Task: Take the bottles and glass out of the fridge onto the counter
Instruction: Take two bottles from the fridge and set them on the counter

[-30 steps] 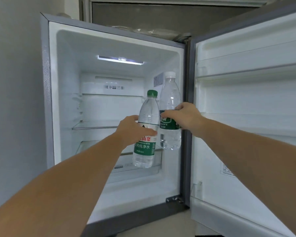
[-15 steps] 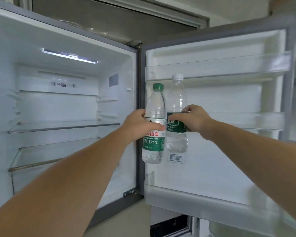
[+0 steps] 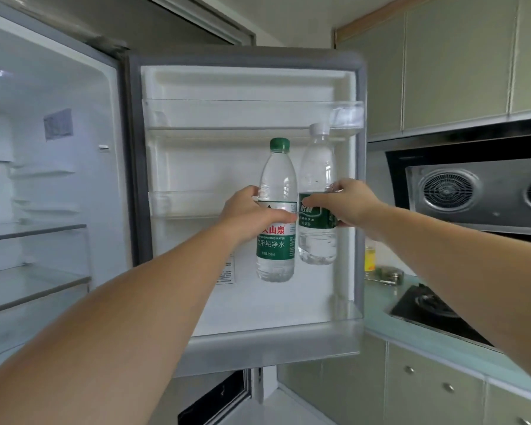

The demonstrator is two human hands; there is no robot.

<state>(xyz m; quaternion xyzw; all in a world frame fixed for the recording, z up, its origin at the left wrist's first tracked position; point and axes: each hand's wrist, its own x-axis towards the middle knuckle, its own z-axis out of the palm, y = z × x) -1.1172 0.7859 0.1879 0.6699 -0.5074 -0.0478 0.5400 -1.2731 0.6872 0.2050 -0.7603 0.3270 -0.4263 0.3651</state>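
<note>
aloft before door (image 3: 196, 167), left hand (image 3: 246, 214) green-cap bottle (image 3: 278, 179), right hand (image 3: 350, 202) white-cap bottle (image 3: 316, 167)

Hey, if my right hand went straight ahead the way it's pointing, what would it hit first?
Probably the open fridge door's inner wall, just behind the white-capped bottle your right hand grips; depth is unclear from this one view.

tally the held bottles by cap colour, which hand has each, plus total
Green-cap bottle: 1, gripped by the left hand
White-cap bottle: 1, gripped by the right hand
Total: 2
</note>
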